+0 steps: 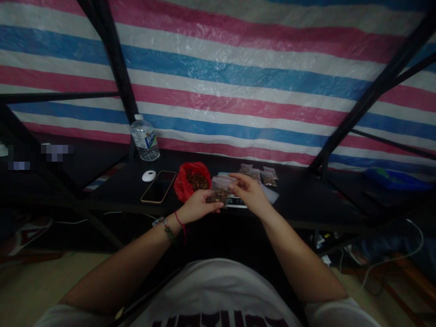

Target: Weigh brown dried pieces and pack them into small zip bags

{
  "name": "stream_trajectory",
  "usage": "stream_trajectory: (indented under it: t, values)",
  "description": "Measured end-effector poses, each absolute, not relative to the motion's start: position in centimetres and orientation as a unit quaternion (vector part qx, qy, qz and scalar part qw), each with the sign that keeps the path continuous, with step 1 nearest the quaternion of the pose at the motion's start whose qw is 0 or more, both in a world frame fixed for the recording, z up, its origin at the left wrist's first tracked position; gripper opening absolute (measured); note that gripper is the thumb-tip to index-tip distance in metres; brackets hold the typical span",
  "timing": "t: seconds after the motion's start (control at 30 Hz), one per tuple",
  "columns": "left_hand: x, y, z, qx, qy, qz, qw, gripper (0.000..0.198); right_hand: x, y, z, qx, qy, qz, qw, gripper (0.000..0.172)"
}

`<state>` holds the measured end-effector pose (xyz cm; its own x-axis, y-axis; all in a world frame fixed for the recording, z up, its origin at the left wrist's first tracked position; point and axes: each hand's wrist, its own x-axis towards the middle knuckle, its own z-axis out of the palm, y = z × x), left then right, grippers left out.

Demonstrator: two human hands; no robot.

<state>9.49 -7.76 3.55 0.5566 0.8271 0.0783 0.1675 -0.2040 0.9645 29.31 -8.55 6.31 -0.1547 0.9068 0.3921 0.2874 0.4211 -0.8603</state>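
Note:
My left hand [200, 205] is closed on the lower part of a small clear zip bag [220, 194] with brown dried bits inside. Fingers of my right hand [250, 193] pinch the bag's upper edge near the seal. Partly hidden behind the bag and hands is a flat device with a pale front edge, apparently a digital scale [237, 202]. Left of the bag stands an opened red plastic bag [182, 185], filled with the same kind of brown bits. Several small filled zip bags [269, 178] lie beyond my right hand. Flat clear plastic, perhaps unfilled bags [270, 194], shows beside my right wrist.
A phone [159, 186] and a white rounded object [149, 175] lie on the black table [299, 200] at left. Behind them stands a clear plastic bottle [146, 140]. Dark metal posts [117, 68] frame the table, with a striped sheet [231, 77] behind. Cables hang below.

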Motion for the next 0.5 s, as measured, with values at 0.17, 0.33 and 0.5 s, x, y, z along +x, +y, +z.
stream_trajectory:
  t: [0.17, 0.33, 0.5]
  values:
    - [9.04, -7.65, 3.82, 0.753, 0.332, 0.359, 0.442, 0.035, 29.05, -8.8, 6.46, -0.435, -0.699, 0.311, 0.474, 0.02]
    - [8.95, -7.68, 4.17, 0.689, 0.34, 0.495, 0.407, 0.029, 29.05, -8.92, 6.31, -0.439, -0.694, 0.318, 0.474, 0.017]
    - [8.94, -7.86, 4.51, 0.677, 0.347, 0.525, 0.381, 0.024, 28.73, -8.86, 5.93, -0.439, -0.674, 0.318, 0.502, 0.019]
